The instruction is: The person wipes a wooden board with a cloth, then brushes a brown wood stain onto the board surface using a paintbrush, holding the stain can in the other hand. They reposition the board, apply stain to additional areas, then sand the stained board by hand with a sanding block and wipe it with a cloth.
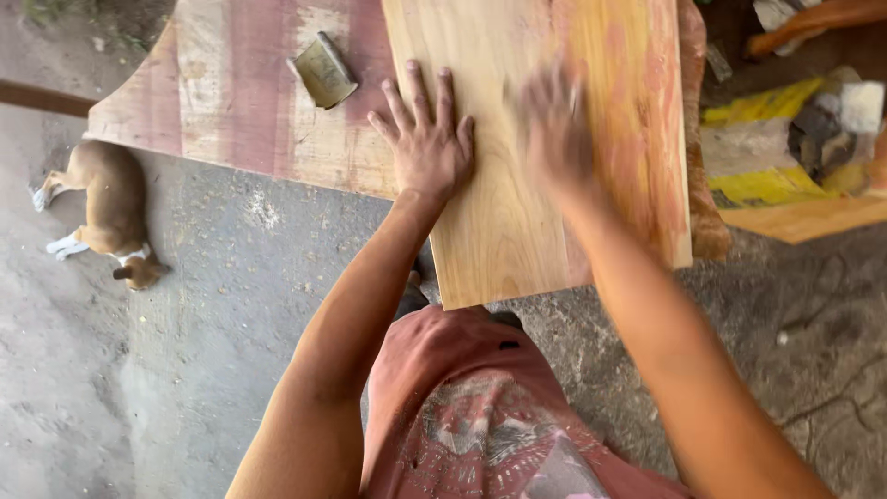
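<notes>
**Both hands flat on the light board**

Left hand [427,139] is spread open, palm down, fingers fanned out, pressing on the left edge of the pale wooden board [517,212]. It holds nothing, just lies flat on the wood. Right hand [557,125] is on the same board, a bit further right and slightly farther from me, and it's blurred, so I can't tell for sure how the fingers sit. It looks open and flat on the surface, not wrapped around anything.

That board runs from the far edge of the view down toward me, and its near end sticks out just above my reddish shorts [480,407]. Its right half has orange and pink streaks. It lies on top of a wider, worn slab [240,92] with faded purple and white patches that reaches out to the left.

On that slab, left of my left hand and apart from it, sits a folded piece of sandpaper [323,70].

Down on the concrete floor [231,305] at far left, a brown dog [106,208] with white paws is lying. Off to the right there's a pile of yellow and orange wood pieces [785,157].
</notes>
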